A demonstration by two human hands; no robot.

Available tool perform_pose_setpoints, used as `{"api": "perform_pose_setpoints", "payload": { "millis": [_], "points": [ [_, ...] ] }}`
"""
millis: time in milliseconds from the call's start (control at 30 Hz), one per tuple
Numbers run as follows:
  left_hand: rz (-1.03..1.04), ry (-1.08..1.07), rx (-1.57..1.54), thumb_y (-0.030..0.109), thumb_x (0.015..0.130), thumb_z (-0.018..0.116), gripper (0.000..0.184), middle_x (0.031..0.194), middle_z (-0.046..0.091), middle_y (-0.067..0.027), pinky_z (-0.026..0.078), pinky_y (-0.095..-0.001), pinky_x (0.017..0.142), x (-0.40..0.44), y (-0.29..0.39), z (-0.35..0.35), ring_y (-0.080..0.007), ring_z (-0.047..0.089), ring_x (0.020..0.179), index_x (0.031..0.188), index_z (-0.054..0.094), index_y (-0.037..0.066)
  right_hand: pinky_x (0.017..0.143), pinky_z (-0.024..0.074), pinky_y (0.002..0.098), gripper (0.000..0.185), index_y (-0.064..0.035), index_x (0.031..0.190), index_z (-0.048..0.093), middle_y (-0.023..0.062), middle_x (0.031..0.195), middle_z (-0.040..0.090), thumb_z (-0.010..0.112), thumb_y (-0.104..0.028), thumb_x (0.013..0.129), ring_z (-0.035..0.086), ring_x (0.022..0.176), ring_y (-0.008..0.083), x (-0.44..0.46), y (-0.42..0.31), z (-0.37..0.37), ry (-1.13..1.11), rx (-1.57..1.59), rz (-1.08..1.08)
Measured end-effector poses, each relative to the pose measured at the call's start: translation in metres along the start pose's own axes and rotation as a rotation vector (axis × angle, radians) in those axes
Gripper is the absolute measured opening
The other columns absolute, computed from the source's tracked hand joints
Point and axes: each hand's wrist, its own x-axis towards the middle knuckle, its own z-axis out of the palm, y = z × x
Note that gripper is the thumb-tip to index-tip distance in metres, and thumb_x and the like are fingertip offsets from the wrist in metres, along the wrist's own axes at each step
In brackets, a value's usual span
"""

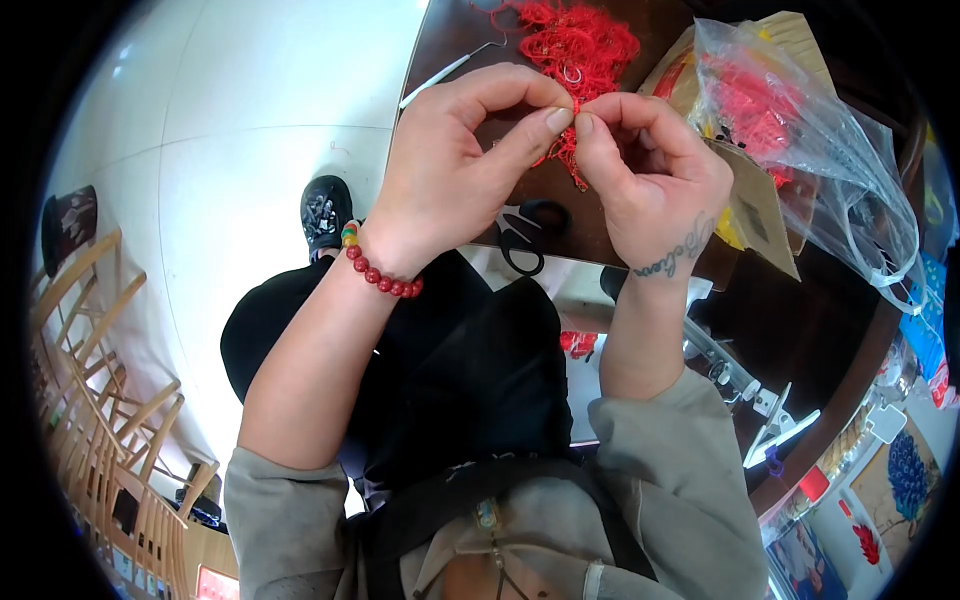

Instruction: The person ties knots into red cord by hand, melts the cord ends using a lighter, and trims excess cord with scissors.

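- The table (543, 183) is carrying the red cord bundle (580, 45) toward its left edge, beyond the fingers; keeping loose strands clear of the work is advisable.
- The left hand (450, 160) is pinching a small red piece, thumb and forefinger leaving no visible gap.
- The right hand (665, 180) is pinching it from the opposite side, remaining fingers curling inward.
- The small red piece (576, 104) is sitting between both pinches, above the table; applying light, even tension should help control.

Head camera is looking forward and steeply down over the wearer's lap (430, 390) — left hand (440, 170) and right hand (665, 185) are showing close, upper middle — floor (250, 200) is lying farther off, left; wide view is curving to black edges.
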Motion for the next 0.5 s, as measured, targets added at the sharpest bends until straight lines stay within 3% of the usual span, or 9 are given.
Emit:
{"api": "perform_pose_setpoints", "payload": {
  "millis": [500],
  "points": [
    [-0.112,0.011,-0.079,0.015,0.092,0.060,0.018,0.091,0.064,0.0006,0.048,-0.0174,0.065,-0.0003,0.0010,0.0010,-0.0038,0.058,0.080,0.103,0.064,0.002,0.060,0.0461,0.0165,0.010,0.0041,0.089,0.068,-0.0002,0.072,0.063,0.069,0.001,0.079,0.056,0.065,0.0035,0.0023,-0.0038,-0.0032,-0.059,0.195,0.150]
  ]
}}
